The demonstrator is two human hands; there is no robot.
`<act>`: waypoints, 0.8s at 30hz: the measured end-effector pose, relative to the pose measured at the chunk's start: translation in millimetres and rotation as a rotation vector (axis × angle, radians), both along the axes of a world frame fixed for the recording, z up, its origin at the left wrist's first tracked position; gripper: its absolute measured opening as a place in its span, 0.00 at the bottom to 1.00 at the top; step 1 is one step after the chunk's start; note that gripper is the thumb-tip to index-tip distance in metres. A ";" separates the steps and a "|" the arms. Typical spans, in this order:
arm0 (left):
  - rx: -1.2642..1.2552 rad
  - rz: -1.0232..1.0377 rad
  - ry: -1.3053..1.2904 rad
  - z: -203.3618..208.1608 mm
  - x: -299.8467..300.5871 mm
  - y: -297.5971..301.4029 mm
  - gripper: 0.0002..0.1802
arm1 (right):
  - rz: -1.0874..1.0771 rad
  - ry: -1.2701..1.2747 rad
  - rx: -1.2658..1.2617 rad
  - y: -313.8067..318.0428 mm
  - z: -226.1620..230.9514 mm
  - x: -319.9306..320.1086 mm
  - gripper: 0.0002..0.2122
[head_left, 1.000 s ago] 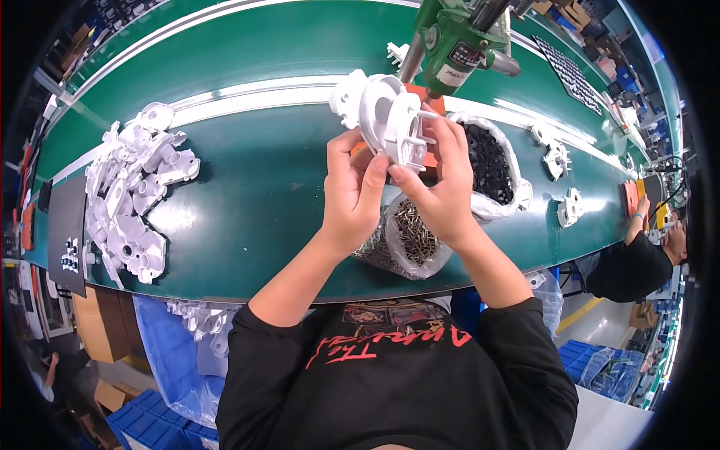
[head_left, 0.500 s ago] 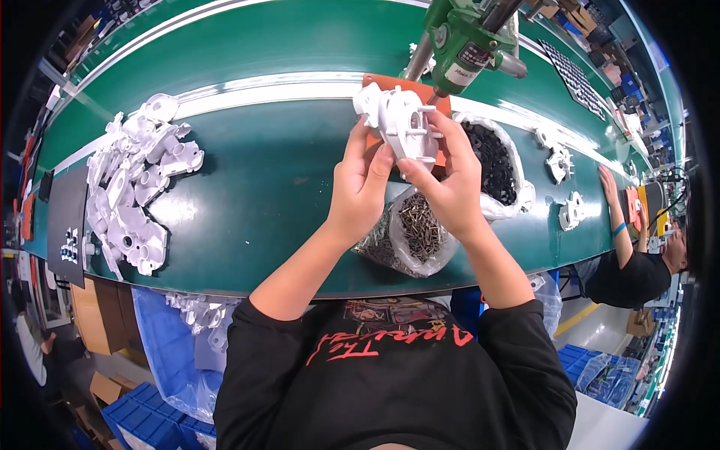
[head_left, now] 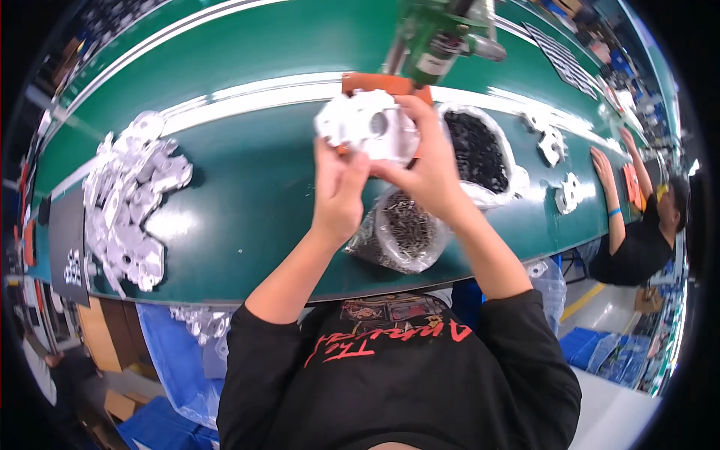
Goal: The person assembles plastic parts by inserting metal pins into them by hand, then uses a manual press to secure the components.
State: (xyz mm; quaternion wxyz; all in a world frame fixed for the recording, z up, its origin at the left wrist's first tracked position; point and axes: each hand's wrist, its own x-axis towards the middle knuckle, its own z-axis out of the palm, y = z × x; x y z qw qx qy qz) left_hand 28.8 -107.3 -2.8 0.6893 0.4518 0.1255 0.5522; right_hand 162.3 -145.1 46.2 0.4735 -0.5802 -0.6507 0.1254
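Observation:
Both of my hands hold a white plastic housing (head_left: 396,141) up over the bench, slightly blurred by motion. A round hole shows in its face. My left hand (head_left: 337,196) grips its lower left side, thumb in front. My right hand (head_left: 429,169) is closed round its right side. Behind the housing, the orange base (head_left: 360,79) of a green press (head_left: 431,56) is partly hidden. Below my right hand stands a clear bag of small metal screws (head_left: 409,225). A white bag of black parts (head_left: 476,150) is to the right of that hand.
White plastic parts are heaped (head_left: 124,199) at the bench's left. A few more white parts (head_left: 568,193) lie to the right. Farther right sits a co-worker (head_left: 637,240) with arms on the bench. A blue-lined bin (head_left: 176,352) stands below the front edge.
The housing has turned so that its holed face shows more, and both hands have shifted left with it. My view has also shifted slightly. The co-worker's second arm now shows.

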 end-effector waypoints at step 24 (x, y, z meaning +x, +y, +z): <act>1.354 0.409 1.403 13.9 36.6 81.8 0.08 | -0.791 -0.060 -0.253 -158.0 -75.1 233.0 0.09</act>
